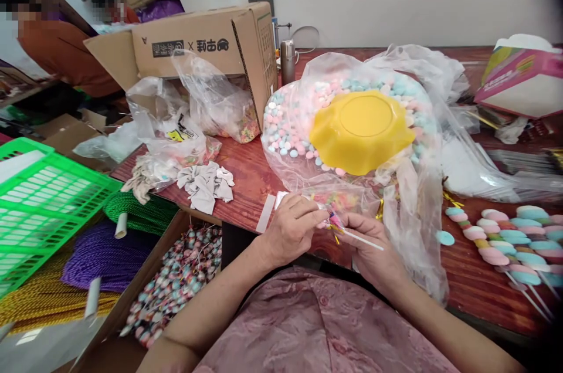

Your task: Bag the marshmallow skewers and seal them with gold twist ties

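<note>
Near the red wooden tabletop (241,156), fingers of the left hand (292,229) pinch a wrapped candy (335,222). The right hand (373,258) grips its white stick (366,241), slanting down rightward.

This looks like a small packing workshop. On a dark red wooden worktable (244,162), a large clear plastic bag (292,172) holds pastel discs (292,135) in bulk, and similar discs sit threaded on white sticks (532,291). A brown printed cardboard carton (156,65) stands behind; shiny twisted purple cords (114,255) lie bundled alongside. Two other people (65,59) occupy the background.
</note>
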Demonstrator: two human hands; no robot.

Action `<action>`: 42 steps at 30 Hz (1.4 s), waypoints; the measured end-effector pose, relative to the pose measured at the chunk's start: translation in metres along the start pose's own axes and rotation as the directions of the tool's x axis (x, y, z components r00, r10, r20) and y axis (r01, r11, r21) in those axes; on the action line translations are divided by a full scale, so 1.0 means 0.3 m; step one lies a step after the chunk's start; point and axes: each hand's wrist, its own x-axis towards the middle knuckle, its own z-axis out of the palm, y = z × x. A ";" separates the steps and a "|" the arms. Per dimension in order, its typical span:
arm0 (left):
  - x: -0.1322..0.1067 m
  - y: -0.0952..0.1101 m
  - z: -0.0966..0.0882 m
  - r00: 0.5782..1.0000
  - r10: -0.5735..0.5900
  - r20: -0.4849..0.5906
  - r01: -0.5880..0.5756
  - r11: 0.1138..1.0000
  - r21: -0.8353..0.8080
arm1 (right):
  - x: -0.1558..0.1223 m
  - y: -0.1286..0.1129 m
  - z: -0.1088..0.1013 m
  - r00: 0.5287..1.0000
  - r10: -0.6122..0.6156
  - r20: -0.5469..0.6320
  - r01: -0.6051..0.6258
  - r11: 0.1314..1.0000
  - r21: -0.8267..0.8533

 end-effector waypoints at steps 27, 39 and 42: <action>0.054 0.004 0.011 0.684 -0.351 0.640 -0.144 0.795 0.590 | 0.114 0.095 -0.178 0.981 -0.192 -0.034 0.118 0.724 -0.680; 0.058 -0.080 0.040 0.696 -0.284 0.659 -0.268 0.749 0.606 | 0.081 0.101 -0.222 0.953 -0.302 -0.019 0.196 0.662 -0.723; 0.104 -0.085 -0.022 0.679 -0.319 0.661 -0.047 0.880 0.473 | 0.056 0.097 -0.228 0.943 -0.329 -0.047 0.198 0.668 -0.717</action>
